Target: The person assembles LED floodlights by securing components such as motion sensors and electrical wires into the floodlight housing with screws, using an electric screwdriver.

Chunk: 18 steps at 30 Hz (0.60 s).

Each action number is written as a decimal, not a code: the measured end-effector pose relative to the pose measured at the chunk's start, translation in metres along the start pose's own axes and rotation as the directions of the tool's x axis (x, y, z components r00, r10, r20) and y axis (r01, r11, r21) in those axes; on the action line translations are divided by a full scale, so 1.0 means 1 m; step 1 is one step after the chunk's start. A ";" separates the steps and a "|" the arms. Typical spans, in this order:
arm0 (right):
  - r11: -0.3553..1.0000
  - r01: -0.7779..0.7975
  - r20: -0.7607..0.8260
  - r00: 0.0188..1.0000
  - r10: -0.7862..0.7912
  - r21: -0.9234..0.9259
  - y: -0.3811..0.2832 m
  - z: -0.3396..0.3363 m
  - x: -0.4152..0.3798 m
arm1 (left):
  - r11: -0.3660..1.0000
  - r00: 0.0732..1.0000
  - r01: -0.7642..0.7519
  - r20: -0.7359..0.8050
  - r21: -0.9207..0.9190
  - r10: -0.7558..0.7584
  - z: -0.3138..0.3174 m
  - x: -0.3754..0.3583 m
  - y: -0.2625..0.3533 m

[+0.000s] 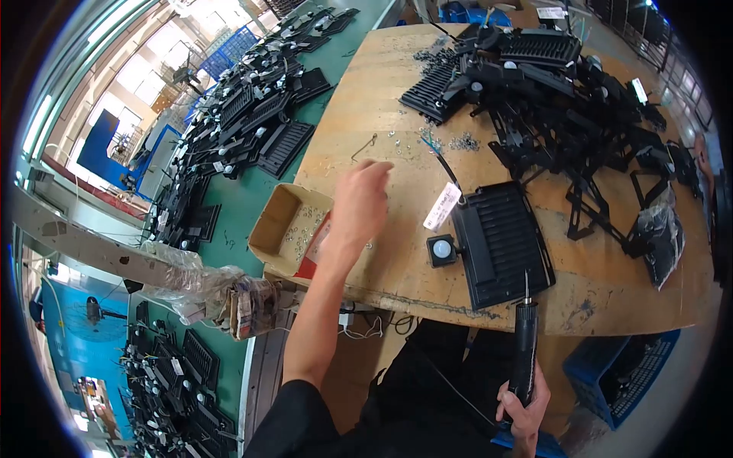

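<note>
My right hand (525,408) is wrapped round a black electric screwdriver (526,336), its bit pointing up at the table's front edge. Just beyond the bit lies a black floodlight housing (504,243) with a ribbed back. A small sensor with a white dome (441,249) sits at its left side, and a white label (442,207) hangs by its cable. My left hand (362,200) is above the table, between the housing and a cardboard box (269,221) of small metal parts. Its fingers are curled together; whatever they hold, if anything, is hidden.
Black brackets (550,114) and more housings are heaped at the back right. Loose screws (463,142) and an L-shaped hex key (365,147) lie on the wooden table (343,114). Left, a green conveyor (252,187) carries many floodlights. A blue crate (622,378) stands below right.
</note>
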State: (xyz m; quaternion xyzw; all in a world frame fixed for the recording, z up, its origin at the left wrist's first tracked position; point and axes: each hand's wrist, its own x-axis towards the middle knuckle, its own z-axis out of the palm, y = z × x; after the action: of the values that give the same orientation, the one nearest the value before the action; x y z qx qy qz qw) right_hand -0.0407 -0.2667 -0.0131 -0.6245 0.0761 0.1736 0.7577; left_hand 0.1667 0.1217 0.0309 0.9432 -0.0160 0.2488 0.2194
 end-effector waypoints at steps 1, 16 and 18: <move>1.000 -0.004 -0.011 1.000 0.004 -0.007 -0.002 0.002 0.001 | 1.000 1.000 0.001 -0.010 0.001 -0.001 0.017 0.011 -0.009; 0.995 -0.093 0.030 0.995 0.091 0.043 0.002 -0.014 -0.002 | 0.728 0.945 -0.256 0.323 0.636 0.050 0.081 0.062 -0.060; 0.995 -0.094 0.004 0.996 0.094 0.040 0.004 -0.021 -0.011 | 0.778 0.944 -0.258 0.320 0.573 0.078 0.076 0.069 -0.058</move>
State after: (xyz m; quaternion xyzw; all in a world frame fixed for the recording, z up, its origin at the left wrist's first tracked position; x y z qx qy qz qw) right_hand -0.0505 -0.2886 -0.0174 -0.6047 0.1083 0.2082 0.7611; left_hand 0.2701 0.1480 -0.0190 0.9833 -0.0509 0.1241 -0.1228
